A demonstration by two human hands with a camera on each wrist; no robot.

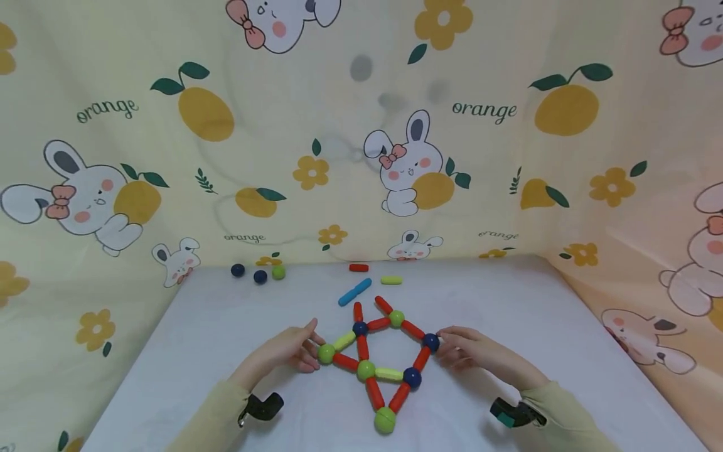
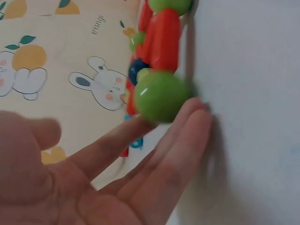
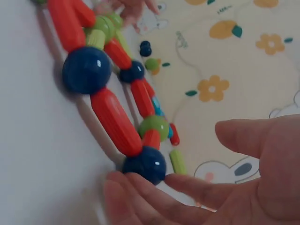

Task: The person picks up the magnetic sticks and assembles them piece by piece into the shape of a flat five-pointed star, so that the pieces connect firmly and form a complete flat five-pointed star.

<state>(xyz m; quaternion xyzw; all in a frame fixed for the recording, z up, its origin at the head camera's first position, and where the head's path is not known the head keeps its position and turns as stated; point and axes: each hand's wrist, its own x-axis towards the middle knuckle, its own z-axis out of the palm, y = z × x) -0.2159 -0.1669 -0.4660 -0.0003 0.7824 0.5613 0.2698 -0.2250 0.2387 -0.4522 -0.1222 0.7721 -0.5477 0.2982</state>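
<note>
A flat figure of joined toy rods and balls lies on the white table, its red rods [image 1: 375,394] and light-green rods [image 1: 390,375] linked by green and dark blue balls. My left hand [image 1: 295,349] is at the figure's left corner, fingers extended against a green ball [image 2: 161,96] and thumb held apart. On the opposite side, the fingers of my right hand [image 1: 477,353] touch a dark blue ball [image 3: 145,165], with the thumb raised away from it. Another green ball [image 1: 385,420] forms the near corner. Two red rods stick out freely at the far side.
Behind the figure lie a blue rod [image 1: 354,292], a loose red rod [image 1: 358,268] and a loose light-green rod [image 1: 391,280]. Two dark blue balls [image 1: 238,270] and a loose green ball [image 1: 278,272] sit at the back left. A printed curtain [image 1: 339,207] borders the table.
</note>
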